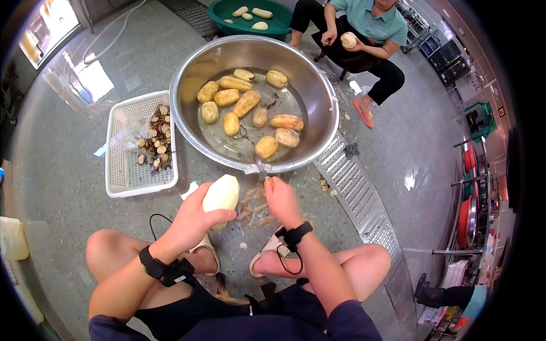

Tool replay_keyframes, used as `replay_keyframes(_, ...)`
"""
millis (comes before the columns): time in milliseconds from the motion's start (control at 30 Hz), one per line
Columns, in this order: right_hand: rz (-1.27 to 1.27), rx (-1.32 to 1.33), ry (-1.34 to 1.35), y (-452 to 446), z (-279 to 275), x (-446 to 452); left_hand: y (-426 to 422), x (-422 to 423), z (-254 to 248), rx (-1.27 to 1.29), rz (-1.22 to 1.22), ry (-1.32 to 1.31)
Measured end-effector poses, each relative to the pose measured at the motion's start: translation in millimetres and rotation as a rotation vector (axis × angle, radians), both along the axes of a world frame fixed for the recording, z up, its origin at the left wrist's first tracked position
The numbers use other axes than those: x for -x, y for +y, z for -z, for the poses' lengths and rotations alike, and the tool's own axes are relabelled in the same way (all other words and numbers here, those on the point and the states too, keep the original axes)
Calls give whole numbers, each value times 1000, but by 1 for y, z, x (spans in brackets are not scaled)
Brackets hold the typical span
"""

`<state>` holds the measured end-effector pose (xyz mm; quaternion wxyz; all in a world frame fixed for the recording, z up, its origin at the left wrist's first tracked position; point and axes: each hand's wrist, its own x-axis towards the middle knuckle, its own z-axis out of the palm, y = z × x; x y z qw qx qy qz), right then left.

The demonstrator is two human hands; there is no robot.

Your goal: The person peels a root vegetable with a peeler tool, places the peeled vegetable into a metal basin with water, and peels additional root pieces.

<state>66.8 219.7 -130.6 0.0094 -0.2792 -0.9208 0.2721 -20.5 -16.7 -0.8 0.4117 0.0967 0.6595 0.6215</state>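
My left hand [196, 213] is wrapped round a pale, peeled lotus root [222, 196], tilted up above the floor. My right hand [281, 199] is closed on the handle of a peeler [260, 165], whose metal head points at the near rim of the big steel basin [187, 136]. The peeler and the lotus root are apart. In the basin, several unpeeled, yellow-brown lotus roots [247, 104] lie in shallow water. Strips of peel [253, 207] are scattered on the floor below my hands.
Left of the basin stands a white plastic basket [118, 153] with cut ends and dark scraps. A green tub [219, 14] at the back holds peeled pieces. A co-worker [369, 34] sits beyond, holding a lotus root. A metal drain grate [361, 210] runs along the right.
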Motion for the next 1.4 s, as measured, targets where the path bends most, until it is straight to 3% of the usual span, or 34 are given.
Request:
replay_keyframes(100, -30, -42, -92, 5, -33, 19, 1, 1, -3, -2, 8, 14)
replay_keyframes(400, -137, -54, -257, 22, -42, 48, -3, 2, -7, -14, 14, 12)
replay_keyframes(800, -54, -96, -224, 11, -62, -1, -2, 0, -14, -56, 36, -12)
replay_keyframes(1000, -93, -138, -177, 22, -63, 19, 0, -2, -19, -32, 29, -4)
replay_keyframes(1133, -101, -111, -292, 20, -65, 34, -1, 0, -16, -16, 14, 31)
replay_keyframes(1400, -101, -117, -219, 4, -70, 7, -3, 4, -16, -70, -34, 12)
